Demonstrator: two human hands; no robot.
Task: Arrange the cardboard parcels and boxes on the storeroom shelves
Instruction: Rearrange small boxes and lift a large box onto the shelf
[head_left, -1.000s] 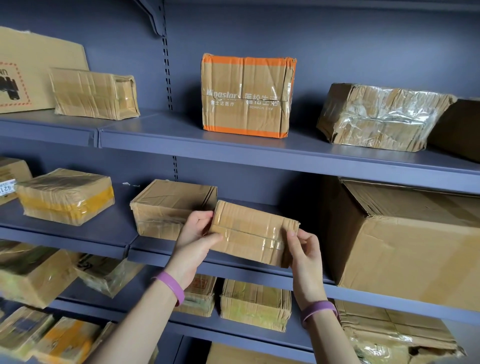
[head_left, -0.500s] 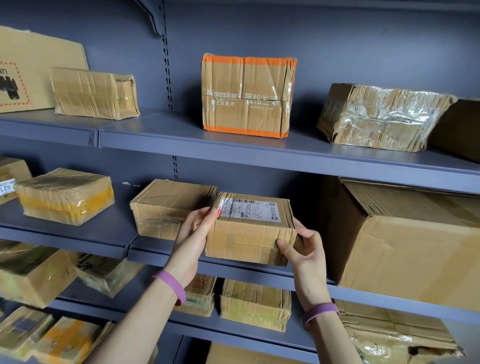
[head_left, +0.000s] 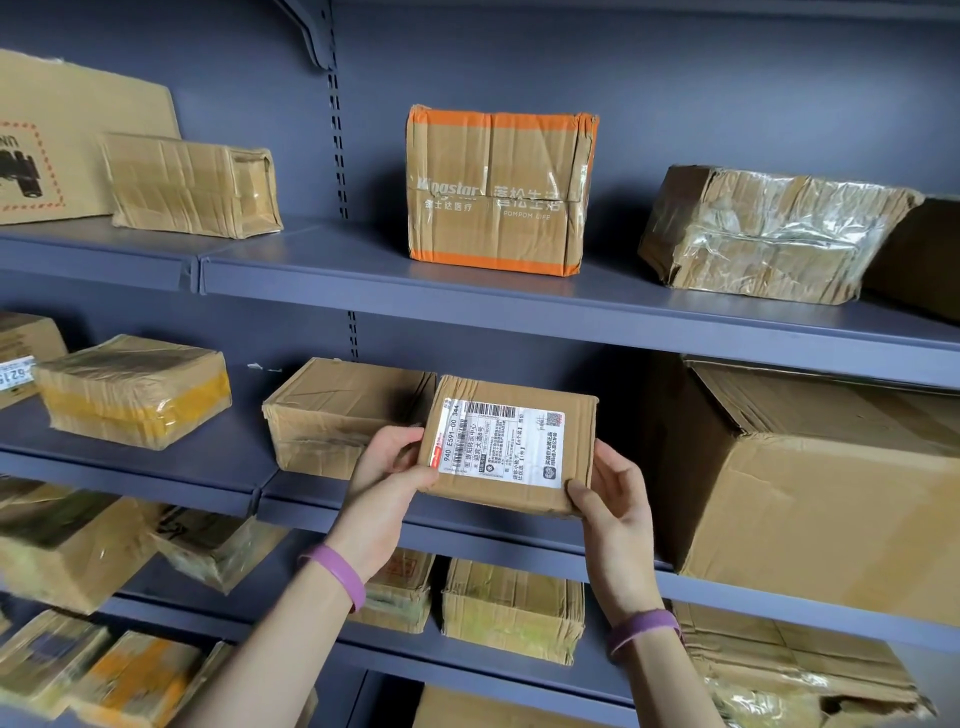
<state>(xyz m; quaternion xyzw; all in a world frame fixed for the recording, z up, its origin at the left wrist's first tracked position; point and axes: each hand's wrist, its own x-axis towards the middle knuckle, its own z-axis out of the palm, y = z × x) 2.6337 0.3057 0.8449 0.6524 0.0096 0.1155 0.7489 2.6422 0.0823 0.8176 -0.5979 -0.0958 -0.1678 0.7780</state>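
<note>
A: Where is the labelled parcel (head_left: 511, 447)?

B: Over the front lip of the middle shelf (head_left: 467, 526), tipped so its label faces us, in the gap between the plain box (head_left: 332, 415) at left and the large carton (head_left: 810, 493) at right. The left hand (head_left: 387, 467) and right hand (head_left: 615, 501) each clasp one end, fingers (head_left: 577, 492) curled round its edges.

A: How to seat it well?

B: I'd lower the far edge first, push it square into that gap, label kept near, letting go only once it lies flat. Whether it touches the shelf, I cannot tell.
</note>
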